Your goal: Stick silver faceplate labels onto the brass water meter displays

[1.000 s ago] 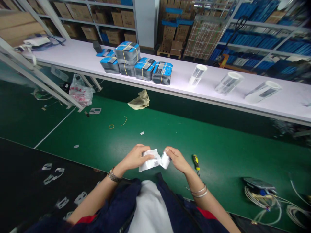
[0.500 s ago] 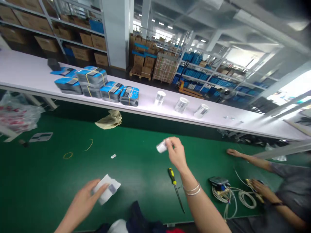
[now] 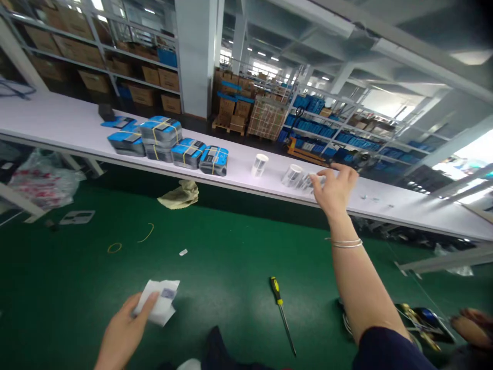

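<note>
My left hand point(image 3: 129, 321), low at the left, pinches a folded piece of white paper point(image 3: 156, 304) with a dark printed block on it. Reaching out to the raised white shelf, my right hand point(image 3: 336, 187) has its thumb and fingers closed on a white label roll point(image 3: 307, 183), which is blurred and partly covered by the fingers. Just left of it stands another white roll point(image 3: 291, 176), and a further roll point(image 3: 260, 165) is upright farther left on the shelf. The yellow-and-black screwdriver point(image 3: 282, 313) lies on the green bench top below my right forearm.
Banded stacks of blue-and-grey pieces point(image 3: 187, 153) sit on the white shelf point(image 3: 239, 177). On the green surface are a beige cloth point(image 3: 180, 195), a rubber band point(image 3: 114, 247) and a paper scrap point(image 3: 183, 252). A co-worker's hand point(image 3: 472, 329) is at the lower right beside brass fittings point(image 3: 418, 326).
My right hand has moved up and right with the roll, from above the green surface to the shelf. My left hand still holds the paper, slightly lower and farther left.
</note>
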Motion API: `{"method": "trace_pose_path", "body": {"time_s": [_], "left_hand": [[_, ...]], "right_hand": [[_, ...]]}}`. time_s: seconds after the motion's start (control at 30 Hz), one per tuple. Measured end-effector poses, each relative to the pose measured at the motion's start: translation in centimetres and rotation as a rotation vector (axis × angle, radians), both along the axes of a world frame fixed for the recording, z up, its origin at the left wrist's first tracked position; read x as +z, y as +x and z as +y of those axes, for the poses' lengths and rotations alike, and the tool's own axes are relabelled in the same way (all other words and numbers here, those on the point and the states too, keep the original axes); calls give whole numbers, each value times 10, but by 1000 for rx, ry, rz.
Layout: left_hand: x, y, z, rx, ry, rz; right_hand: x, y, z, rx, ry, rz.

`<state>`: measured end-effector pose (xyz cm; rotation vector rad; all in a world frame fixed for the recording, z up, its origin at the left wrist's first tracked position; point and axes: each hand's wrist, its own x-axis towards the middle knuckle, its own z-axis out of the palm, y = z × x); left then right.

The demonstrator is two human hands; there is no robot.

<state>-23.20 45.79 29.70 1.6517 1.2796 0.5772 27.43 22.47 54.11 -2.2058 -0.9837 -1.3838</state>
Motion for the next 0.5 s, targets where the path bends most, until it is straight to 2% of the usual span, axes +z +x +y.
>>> {"method": "trace_pose_path", "body": {"time_s": [0.07, 0.1, 0.13, 0.17, 0.2, 0.27, 0.3, 0.37, 0.4, 0.5], "left_hand": [[6, 3, -10, 185, -102, -180], [9, 5, -16, 228, -116, -246], [11, 8, -21, 250, -110, -297], [13, 12, -26, 256, -103, -348], [14, 15, -30, 257, -92, -396], [14, 22, -38, 249, -81, -471], [15, 24, -42, 238, -80, -497], [17, 26, -50, 208, -87, -532], [17, 26, -54, 195, -93, -542], [16, 19, -62, 191, -108, -547]], "right_hand": [[-11, -28, 3, 31, 170, -5], [-23, -50, 8, 94, 256, 74], [-39, -78, 16, 198, 321, 238], [-60, -111, 25, 346, 352, 492], [-83, -149, 34, 535, 257, 854], [-133, -229, 52, 881, -121, 1723], [-157, -268, 59, 959, -257, 1928], [-196, -328, 73, 1021, -354, 2150], [-211, -348, 80, 1026, -309, 2230], [-236, -369, 101, 963, 59, 2350]]}}
